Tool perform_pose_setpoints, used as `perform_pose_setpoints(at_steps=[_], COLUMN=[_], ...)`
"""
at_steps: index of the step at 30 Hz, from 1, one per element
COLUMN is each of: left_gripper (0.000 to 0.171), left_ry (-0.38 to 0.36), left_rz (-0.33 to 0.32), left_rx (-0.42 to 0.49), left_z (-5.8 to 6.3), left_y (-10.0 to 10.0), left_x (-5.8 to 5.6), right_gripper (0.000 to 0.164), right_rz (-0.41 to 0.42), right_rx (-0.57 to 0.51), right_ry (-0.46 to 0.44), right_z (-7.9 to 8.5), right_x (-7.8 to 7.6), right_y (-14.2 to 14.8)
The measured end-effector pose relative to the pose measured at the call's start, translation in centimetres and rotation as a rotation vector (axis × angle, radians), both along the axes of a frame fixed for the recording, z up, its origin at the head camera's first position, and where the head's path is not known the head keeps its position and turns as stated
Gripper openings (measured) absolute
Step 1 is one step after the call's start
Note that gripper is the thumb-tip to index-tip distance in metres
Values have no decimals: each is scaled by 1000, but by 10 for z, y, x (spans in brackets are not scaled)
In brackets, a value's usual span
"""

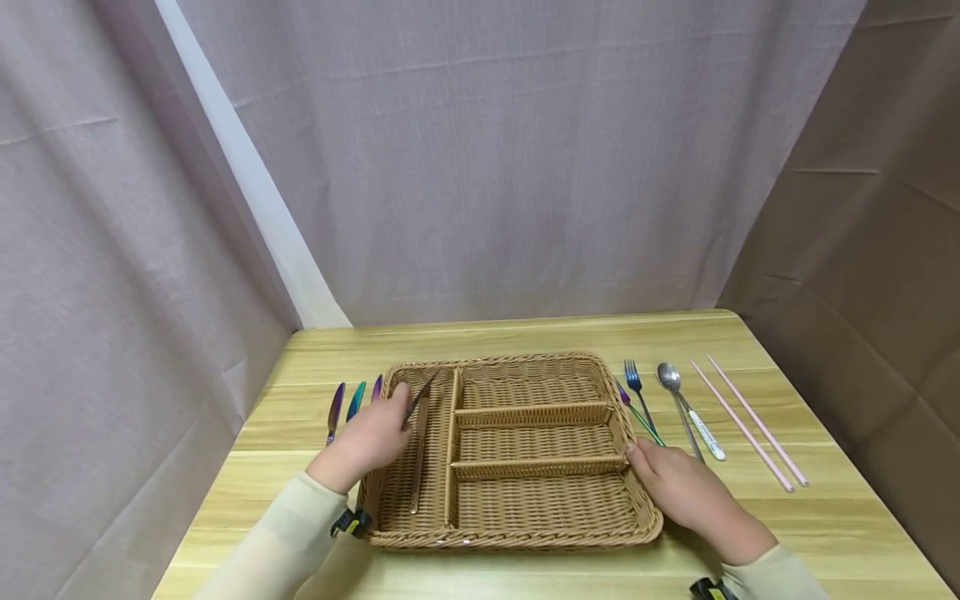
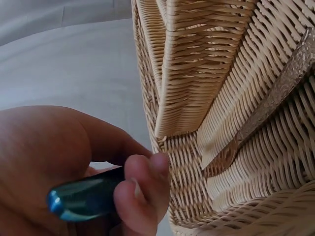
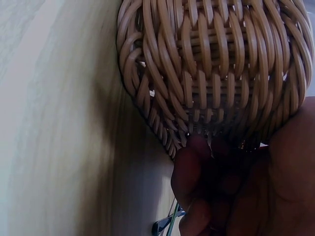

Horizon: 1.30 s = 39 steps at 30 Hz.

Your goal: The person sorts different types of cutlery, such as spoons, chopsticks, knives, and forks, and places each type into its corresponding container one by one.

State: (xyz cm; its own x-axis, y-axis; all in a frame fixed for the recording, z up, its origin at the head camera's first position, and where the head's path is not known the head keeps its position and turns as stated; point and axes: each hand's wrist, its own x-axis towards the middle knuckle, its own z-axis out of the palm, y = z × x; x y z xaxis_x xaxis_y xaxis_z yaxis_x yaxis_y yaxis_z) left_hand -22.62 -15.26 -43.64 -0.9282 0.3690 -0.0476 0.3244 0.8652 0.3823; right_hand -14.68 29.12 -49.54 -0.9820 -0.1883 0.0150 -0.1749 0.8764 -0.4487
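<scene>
A wicker basket (image 1: 543,467) with several compartments lies on the table. My left hand (image 1: 372,442) pinches a dark knife (image 1: 423,393) over its long left compartment; the knife's blue-green handle end (image 2: 81,199) shows in the left wrist view. Below, another knife (image 1: 418,467) rests on that compartment's floor, its shiny surface (image 2: 275,103) also seen from the left wrist. At the basket's right side, my right hand (image 1: 686,492) grips the rim, fingers curled against the weave (image 3: 216,64); some of those fingers are in shadow.
Left of the basket lie a purple knife (image 1: 335,410), a teal knife (image 1: 356,398) and another purple knife (image 1: 377,387). To its right are a purple-green utensil (image 1: 643,422), a blue fork (image 1: 633,377), two spoons (image 1: 670,377) and pink chopsticks (image 1: 757,421). Curtains surround the table (image 1: 847,533).
</scene>
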Motion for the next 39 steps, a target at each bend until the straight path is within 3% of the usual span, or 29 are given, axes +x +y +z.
perform_pose_setpoints(at_steps=[9, 15, 27, 35, 39], left_gripper=[14, 7, 15, 23, 24], left_ry=[24, -12, -106, -243, -275], left_rz=[-114, -106, -120, -108, -124], left_rx=[-15, -39, -39, 4, 4], left_z=[-6, -7, -11, -17, -18], left_y=[6, 12, 20, 23, 24], left_x=[1, 2, -2, -8, -9], right_gripper=[39, 38, 38, 40, 39], right_rz=[2, 1, -7, -2, -4], right_rx=[1, 2, 7, 12, 9], right_ry=[-5, -21, -19, -21, -22], right_z=[0, 0, 0, -3, -2], right_x=[0, -1, -1, -1, -1], right_y=[0, 0, 1, 1, 1])
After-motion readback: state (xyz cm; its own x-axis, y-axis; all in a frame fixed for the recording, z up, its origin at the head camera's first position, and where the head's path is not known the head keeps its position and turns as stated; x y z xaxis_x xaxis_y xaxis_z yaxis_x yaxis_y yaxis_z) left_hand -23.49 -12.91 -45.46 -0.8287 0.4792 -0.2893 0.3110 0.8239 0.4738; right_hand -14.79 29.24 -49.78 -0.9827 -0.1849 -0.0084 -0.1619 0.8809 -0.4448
